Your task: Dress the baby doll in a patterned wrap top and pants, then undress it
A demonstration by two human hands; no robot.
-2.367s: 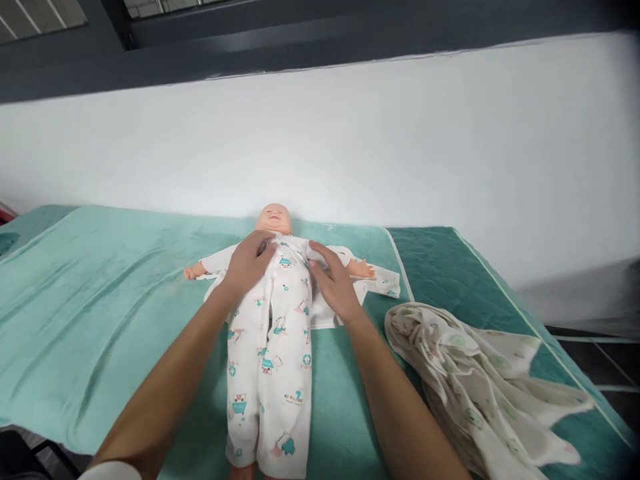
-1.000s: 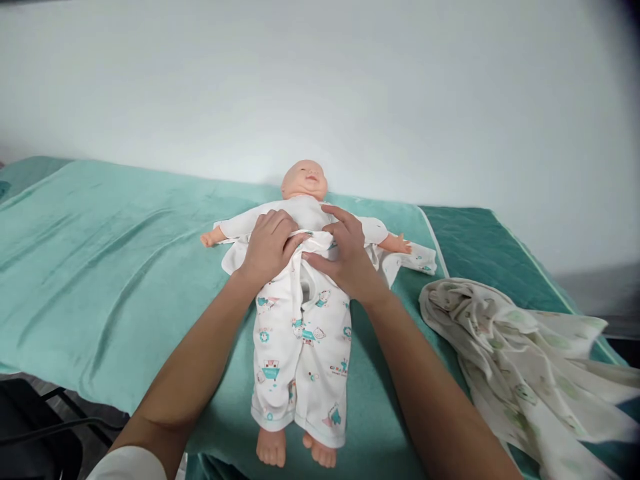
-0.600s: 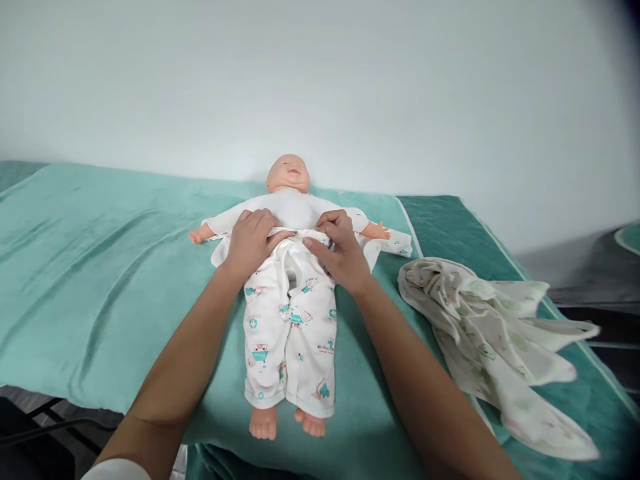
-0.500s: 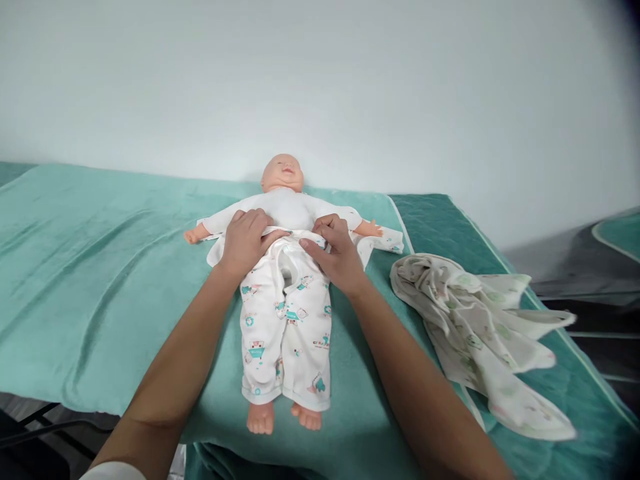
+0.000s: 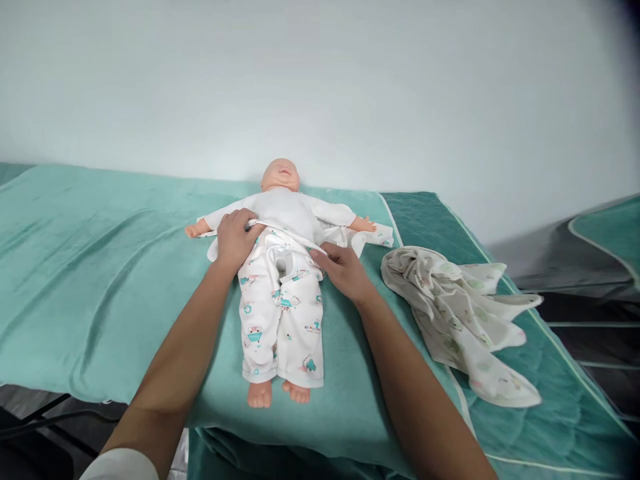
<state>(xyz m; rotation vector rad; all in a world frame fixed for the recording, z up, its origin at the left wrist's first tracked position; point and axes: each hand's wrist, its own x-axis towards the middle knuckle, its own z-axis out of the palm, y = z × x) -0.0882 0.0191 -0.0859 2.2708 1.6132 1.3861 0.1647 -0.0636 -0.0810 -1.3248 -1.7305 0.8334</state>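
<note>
A baby doll point(image 5: 281, 175) lies on its back, arms spread, its torso and sleeves white. Printed white baby pants point(image 5: 283, 313) cover its legs, with bare feet showing below the cuffs and an opening at the crotch. My left hand point(image 5: 235, 241) is closed at the waistband on the left side, fingertips partly hidden by cloth. At the right side of the waist, my right hand point(image 5: 344, 268) pinches the waistband between thumb and fingers. Part of a printed white garment point(image 5: 383, 235) sticks out from under the doll's arm on the right.
A crumpled, printed white cloth point(image 5: 450, 313) lies to the right of the doll. Light green bedding point(image 5: 125, 287) covers the table, with a darker quilted green pad point(image 5: 545, 420) along the right. A plain wall point(image 5: 320, 87) rises behind the doll's head.
My right hand has moved slightly down and outward, drawing the waistband to a slant. My left hand has shifted a little to the left. The view has shifted slightly.
</note>
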